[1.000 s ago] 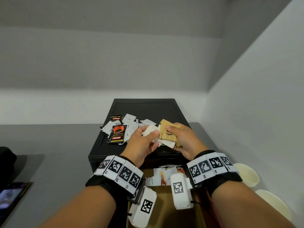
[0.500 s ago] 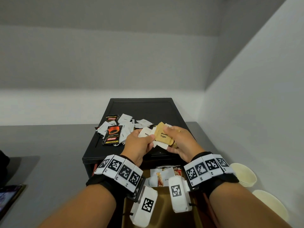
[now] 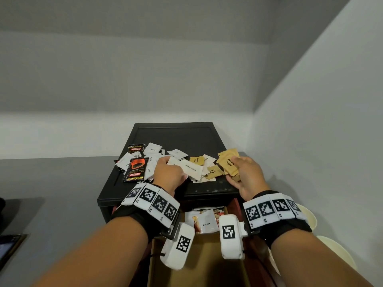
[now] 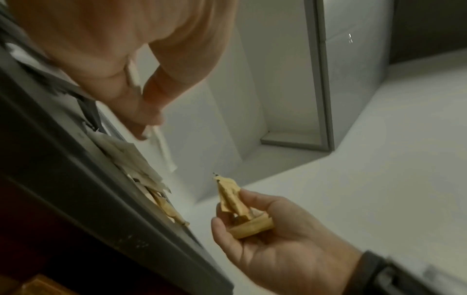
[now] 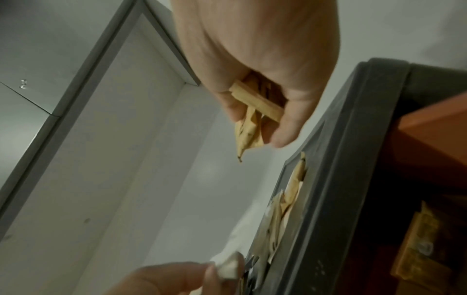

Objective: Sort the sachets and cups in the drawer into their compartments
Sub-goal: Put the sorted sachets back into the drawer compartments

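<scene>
Above the black plastic drawer-unit top (image 3: 178,135) — strewn with paper sachets — the right hand (image 3: 246,177) is gripping tan brown-sugar sachets (image 3: 228,163), while the left hand (image 3: 169,175) is pinching white sugar sachets (image 3: 191,168).

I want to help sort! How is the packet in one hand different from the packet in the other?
The right hand holds crumpled brown paper sachets printed "Brown Sugar"; the left hand pinches a flat white paper sachet whose print is too small to read. Brown is bunched; white lies straight. Both are small paper packets held above the black cabinet top.
</scene>
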A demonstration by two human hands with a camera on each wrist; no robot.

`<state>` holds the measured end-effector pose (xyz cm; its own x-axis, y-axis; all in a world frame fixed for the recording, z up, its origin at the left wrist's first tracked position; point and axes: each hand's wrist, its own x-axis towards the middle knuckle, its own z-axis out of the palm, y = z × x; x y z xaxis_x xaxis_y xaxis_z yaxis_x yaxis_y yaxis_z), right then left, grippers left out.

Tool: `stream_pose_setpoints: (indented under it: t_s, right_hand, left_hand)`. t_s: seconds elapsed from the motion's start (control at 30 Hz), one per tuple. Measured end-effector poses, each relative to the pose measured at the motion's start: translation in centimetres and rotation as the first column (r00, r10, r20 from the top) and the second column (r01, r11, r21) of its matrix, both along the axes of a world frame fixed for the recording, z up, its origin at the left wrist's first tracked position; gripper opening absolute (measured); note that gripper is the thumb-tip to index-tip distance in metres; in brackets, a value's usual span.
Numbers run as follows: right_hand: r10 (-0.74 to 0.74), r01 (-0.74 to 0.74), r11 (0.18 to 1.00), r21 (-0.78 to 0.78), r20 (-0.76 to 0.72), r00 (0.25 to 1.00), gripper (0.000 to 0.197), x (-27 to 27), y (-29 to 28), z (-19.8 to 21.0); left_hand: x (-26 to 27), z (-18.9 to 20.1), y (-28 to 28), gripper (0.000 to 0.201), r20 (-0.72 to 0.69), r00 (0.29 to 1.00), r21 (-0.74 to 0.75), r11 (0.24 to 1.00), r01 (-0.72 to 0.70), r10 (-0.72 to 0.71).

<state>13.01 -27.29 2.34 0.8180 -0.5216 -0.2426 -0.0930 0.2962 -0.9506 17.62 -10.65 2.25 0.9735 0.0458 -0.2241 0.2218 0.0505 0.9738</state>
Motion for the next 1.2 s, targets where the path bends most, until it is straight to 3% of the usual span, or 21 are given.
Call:
stream_pose_setpoints:
  t_s: [0.07, 0.2, 0.27, 0.37, 0.47, 0.7, 0.83, 0.97, 1.07, 1.2]
  right_hand:
    - [-0.003, 0.002, 0.999, -0.043, -0.008, 1.0, 0.01, -0.1, -0.3, -0.1]
    - [0.003, -0.005, 0.992, -0.129, -0.018, 1.0, 0.017, -0.2, -0.6, -0.1]
    - [0.045, -0.055, 0.98, -0.193, -0.051, 0.998, 0.018, 0.0, 0.0, -0.7]
    - [0.075, -0.106, 0.91, -0.401, -0.093, 0.993, 0.023, 0.3, 2.1, -1.9]
    - [0.111, -0.143, 0.824, -0.548, -0.09, 0.99, 0.026, 0.7, 3.8, -2.2]
    - [0.15, -0.2, 0.871, -0.449, -0.146, 0.978, 0.022, 0.4, 2.8, -2.3]
    - [0.184, -0.192, 0.88, -0.434, -0.061, 0.981, 0.023, 0.1, 2.3, -1.6]
    - [0.282, -0.242, 0.879, -0.411, 0.038, 0.959, 0.012, 0.0, 2.5, 0.3]
    - [0.385, -0.327, 0.837, -0.438, 0.046, 0.922, 0.006, 0.4, 3.0, 1.4]
    - [0.514, -0.462, 0.769, -0.441, -0.003, 0.858, 0.011, 0.9, 3.4, 2.3]
  left_hand:
    - [0.1, 0.2, -0.6, 0.055, 0.013, 1.0, 0.08, 0.997, -0.01, 0.009]
    - [-0.2, 0.7, -1.0, 0.039, 0.037, 0.989, 0.334, 0.935, 0.122, -0.143]
    - [-0.5, 0.5, -1.0, 0.05, 0.066, 0.978, 0.459, 0.877, 0.145, -0.197]
    - [-2.0, -0.7, -1.9, 0.059, 0.175, 0.931, 0.556, 0.812, 0.176, -0.321]
    - [-3.7, -2.1, -2.8, 0.06, 0.189, 0.882, 0.631, 0.742, 0.227, -0.431]
    - [-2.9, -1.8, -1.0, 0.047, 0.274, 0.892, 0.61, 0.782, 0.128, -0.36]
    - [-3.2, -1.4, -0.5, 0.023, 0.314, 0.909, 0.446, 0.888, 0.112, -0.273]
    - [-3.3, -0.5, -0.3, 0.011, 0.149, 0.964, 0.105, 0.973, 0.206, -0.22]
    - [-3.5, -0.1, -0.1, 0.029, 0.065, 0.958, -0.082, 0.955, 0.285, -0.28]
    - [-3.4, 0.0, 1.1, 0.034, 0.091, 0.925, 0.001, 0.929, 0.37, -0.369]
